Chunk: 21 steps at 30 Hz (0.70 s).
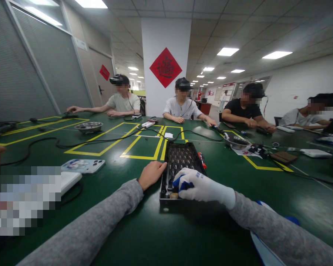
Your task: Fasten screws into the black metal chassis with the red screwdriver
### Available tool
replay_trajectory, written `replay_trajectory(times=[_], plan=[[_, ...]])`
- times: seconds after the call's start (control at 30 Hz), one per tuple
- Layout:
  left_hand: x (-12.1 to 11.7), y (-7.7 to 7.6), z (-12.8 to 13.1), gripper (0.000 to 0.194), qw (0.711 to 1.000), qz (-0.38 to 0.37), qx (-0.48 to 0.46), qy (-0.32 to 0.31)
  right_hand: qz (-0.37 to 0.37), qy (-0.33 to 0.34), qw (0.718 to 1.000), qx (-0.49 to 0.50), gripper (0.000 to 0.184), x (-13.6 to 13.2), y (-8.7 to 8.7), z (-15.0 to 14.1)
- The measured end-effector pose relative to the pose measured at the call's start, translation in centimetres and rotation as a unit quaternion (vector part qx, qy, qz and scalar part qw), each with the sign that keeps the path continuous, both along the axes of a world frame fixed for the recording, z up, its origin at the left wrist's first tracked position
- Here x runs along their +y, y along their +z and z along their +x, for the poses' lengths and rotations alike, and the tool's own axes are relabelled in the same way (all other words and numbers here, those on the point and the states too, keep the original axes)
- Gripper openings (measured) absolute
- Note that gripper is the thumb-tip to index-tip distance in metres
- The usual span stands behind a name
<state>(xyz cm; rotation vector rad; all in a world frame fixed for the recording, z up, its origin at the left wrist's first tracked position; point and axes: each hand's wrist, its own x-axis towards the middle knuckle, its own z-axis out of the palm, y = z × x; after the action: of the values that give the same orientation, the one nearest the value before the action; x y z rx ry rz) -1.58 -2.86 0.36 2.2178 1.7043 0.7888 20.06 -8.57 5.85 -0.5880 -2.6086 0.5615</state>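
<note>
A black screwdriver bit case [192,149] lies open on the green table, with rows of metal bits in it. My bare left hand [152,174] is closed at its left side, fingertips against the rim; part of the fingers is hidden. My right hand [192,184], in a white glove with blue fingers and palm, reaches into the near end of the case. Its fingers are curled down, and whatever is between them is hidden. A small yellowish piece [173,196] shows beside the gloved fingers in the near left corner.
Right of the case is a red-and-black tool [202,160]. At left lie a phone [83,166] and a white device [69,183]. Metal bowls [88,127], cables [113,137] and yellow tape [138,157] spread beyond. Several people wearing headsets sit around the table.
</note>
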Motion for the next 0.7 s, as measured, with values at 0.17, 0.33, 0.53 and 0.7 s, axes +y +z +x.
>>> replay_trajectory(times=[0.17,0.33,0.53,0.7], plan=[[0.1,-0.09,-0.02,0.051,1.0,0.001,0.0,-0.002,0.017,-0.007,1.0,0.009,0.009,0.0,-0.14,0.0],[0.05,-0.04,-0.01,0.051,1.0,0.002,-0.001,-0.001,0.011,0.0,1.0,0.004,0.009,0.02,-0.11,0.04],[0.06,-0.02,0.05,0.05,1.0,0.002,-0.001,0.0,-0.006,-0.008,1.0,0.008,0.006,-0.13,0.19,-0.03],[0.07,-0.06,0.0,0.051,1.0,-0.002,-0.002,0.001,0.0,-0.013,1.0,0.016,0.006,-0.15,0.07,-0.11]])
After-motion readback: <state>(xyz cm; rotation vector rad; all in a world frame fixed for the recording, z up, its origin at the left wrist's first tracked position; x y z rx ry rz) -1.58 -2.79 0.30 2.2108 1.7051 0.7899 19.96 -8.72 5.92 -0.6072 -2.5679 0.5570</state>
